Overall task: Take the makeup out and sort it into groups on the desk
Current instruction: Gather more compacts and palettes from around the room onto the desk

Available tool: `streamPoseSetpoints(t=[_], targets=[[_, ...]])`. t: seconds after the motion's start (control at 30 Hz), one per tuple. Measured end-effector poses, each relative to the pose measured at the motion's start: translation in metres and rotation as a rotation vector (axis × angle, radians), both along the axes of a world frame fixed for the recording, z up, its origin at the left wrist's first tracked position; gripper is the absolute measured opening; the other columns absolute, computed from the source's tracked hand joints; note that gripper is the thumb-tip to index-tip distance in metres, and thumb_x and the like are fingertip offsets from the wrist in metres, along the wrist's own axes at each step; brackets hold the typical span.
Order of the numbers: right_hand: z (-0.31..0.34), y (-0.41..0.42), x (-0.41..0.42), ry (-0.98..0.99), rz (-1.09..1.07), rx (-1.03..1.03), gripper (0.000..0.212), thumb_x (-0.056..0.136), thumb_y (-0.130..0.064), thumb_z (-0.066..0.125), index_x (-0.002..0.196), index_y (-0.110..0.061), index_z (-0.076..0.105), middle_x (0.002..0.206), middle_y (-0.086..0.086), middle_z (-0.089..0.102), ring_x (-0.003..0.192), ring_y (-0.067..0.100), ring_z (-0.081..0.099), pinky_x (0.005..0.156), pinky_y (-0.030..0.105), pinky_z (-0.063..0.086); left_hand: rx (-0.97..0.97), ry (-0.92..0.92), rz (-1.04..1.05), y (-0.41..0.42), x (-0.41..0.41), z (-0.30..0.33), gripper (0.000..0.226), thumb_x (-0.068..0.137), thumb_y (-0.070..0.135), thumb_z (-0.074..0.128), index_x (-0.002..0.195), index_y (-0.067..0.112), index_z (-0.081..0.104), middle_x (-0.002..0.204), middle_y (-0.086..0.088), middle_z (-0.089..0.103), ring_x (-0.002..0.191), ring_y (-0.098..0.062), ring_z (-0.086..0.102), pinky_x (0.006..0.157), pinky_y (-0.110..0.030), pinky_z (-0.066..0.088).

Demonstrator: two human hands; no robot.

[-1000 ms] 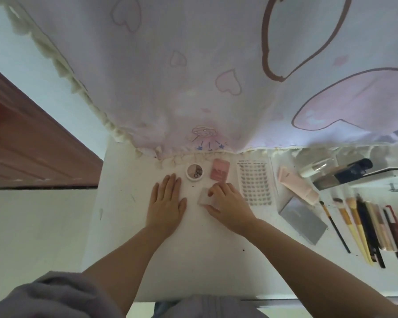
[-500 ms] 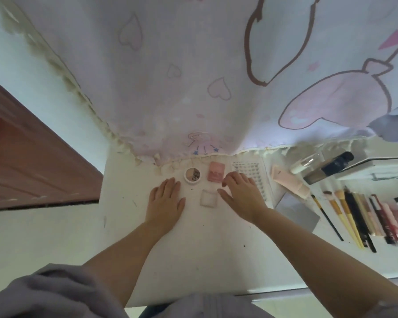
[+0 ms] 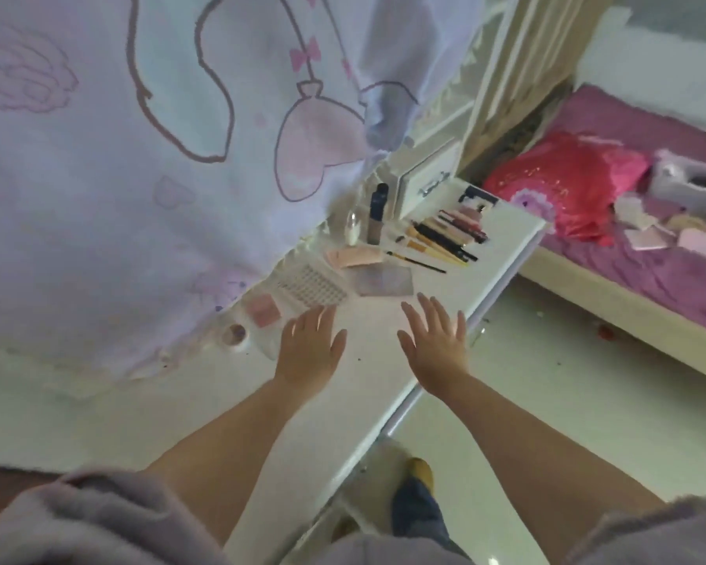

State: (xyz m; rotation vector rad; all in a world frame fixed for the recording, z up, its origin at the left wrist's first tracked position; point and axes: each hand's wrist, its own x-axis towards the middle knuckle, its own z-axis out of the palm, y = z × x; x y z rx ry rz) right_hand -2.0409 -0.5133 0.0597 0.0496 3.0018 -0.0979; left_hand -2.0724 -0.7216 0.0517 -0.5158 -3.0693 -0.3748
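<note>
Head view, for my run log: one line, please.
left hand: open, empty | right hand: open, empty | makeup brushes: grouped on desk

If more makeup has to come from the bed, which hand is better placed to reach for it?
Probably the right hand. It hovers open by the desk's bed-side edge, and the leftover items on the bed lie off to that side. The left hand, also open, sits further in, beside the pink compact.

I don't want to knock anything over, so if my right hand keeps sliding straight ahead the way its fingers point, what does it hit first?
Probably the flat silvery palette, lying just beyond the right hand. Its height above the desk is unclear.
</note>
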Motion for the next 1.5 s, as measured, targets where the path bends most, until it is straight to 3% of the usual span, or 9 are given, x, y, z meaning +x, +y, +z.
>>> streamPoseSetpoints(t=[0.2,0.37,0.5,0.63,0.77,0.93,1.2,1.33,1.5], targets=[[-0.008,0.092,0.121,-0.012,-0.414,-0.029,0.053,0.100,-0.046,0.013,0.150,-0.032,0.005,0.160,-0.004,0.000,0.147,0.018,-0.004,0.116,0.052,-0.007,-0.015,0.016,-0.421,0.127,0.049,0.004,0.053,0.090,0.038,0.031,0.126,0.006,0.055,0.118,-0.015,0.061,0.108,-0.031,0.059,0.091,-0.052,0.048],[-0.016,0.139,0.245,-0.003,-0.729,-0.064,0.076,0.083,-0.053,-0.011,0.150,-0.029,0.014,0.160,-0.001,0.008,0.147,0.020,0.004,0.114,0.053,-0.006,-0.059,-0.042,-0.725,0.216,0.125,-0.006,0.058,0.091,0.041,0.028,0.128,0.005,0.054,0.123,-0.017,0.058,0.114,-0.033,0.057,0.092,-0.054,0.046],[-0.022,0.162,0.359,-0.009,-0.958,-0.111,0.081,0.078,-0.054,-0.015,0.151,-0.029,0.011,0.160,-0.001,0.004,0.147,0.019,-0.001,0.115,0.052,-0.007,-0.138,-0.066,-0.920,0.272,0.212,-0.008,0.073,0.087,0.049,0.009,0.140,0.009,0.041,0.138,-0.014,0.047,0.130,-0.028,0.042,0.108,-0.052,0.030],[-0.026,0.173,0.481,-0.059,-1.141,-0.142,0.056,0.099,-0.049,0.006,0.151,-0.029,0.001,0.160,-0.002,-0.008,0.146,0.018,-0.011,0.116,0.051,-0.009,-0.183,-0.068,-1.095,0.323,0.316,-0.013,0.087,0.077,0.053,-0.007,0.147,0.014,0.027,0.148,-0.008,0.033,0.138,-0.022,0.028,0.112,-0.045,0.017],[-0.031,0.180,0.609,-0.088,-1.300,-0.140,0.073,0.083,-0.057,-0.013,0.150,-0.031,0.000,0.160,-0.002,-0.008,0.146,0.018,-0.011,0.116,0.051,-0.009,-0.221,-0.101,-1.239,0.365,0.440,-0.018,0.090,0.073,0.053,-0.015,0.149,0.016,0.017,0.152,-0.004,0.024,0.141,-0.019,0.020,0.114,-0.042,0.014],[-0.029,0.196,0.737,-0.096,-1.512,-0.157,0.055,0.100,-0.048,0.012,0.151,-0.030,0.002,0.160,-0.002,-0.008,0.146,0.018,-0.011,0.116,0.051,-0.008,-0.225,-0.175,-1.437,0.417,0.575,-0.015,0.056,0.100,0.043,0.019,0.149,0.018,0.013,0.155,-0.004,0.018,0.143,-0.020,0.013,0.116,-0.043,0.009],[-0.044,0.250,0.853,-0.074,-1.771,-0.238,0.055,0.100,-0.047,0.012,0.151,-0.029,0.003,0.160,-0.001,-0.007,0.147,0.019,-0.009,0.117,0.049,-0.005,-0.313,-0.121,-1.647,0.523,0.696,-0.022,0.056,0.100,0.044,0.021,0.149,0.020,0.013,0.155,-0.004,0.019,0.142,-0.020,0.016,0.117,-0.042,0.010],[-0.052,0.314,0.905,-0.042,-1.877,-0.229,0.060,0.096,-0.052,0.002,0.151,-0.029,0.004,0.160,0.000,-0.006,0.147,0.019,-0.005,0.117,0.049,-0.001,-0.306,-0.102,-1.710,0.608,0.753,-0.024,0.057,0.099,0.045,0.023,0.149,0.019,0.014,0.155,-0.005,0.020,0.142,-0.021,0.017,0.116,-0.042,0.010],[-0.042,0.411,0.967,0.068,-2.073,-0.229,0.051,0.101,-0.043,0.019,0.150,-0.028,0.012,0.159,0.000,0.001,0.146,0.018,0.001,0.116,0.047,0.001,-0.285,-0.071,-1.888,0.726,0.834,-0.009,0.058,0.099,0.046,0.024,0.149,0.020,0.012,0.154,-0.004,0.020,0.141,-0.021,0.016,0.116,-0.042,0.008]])
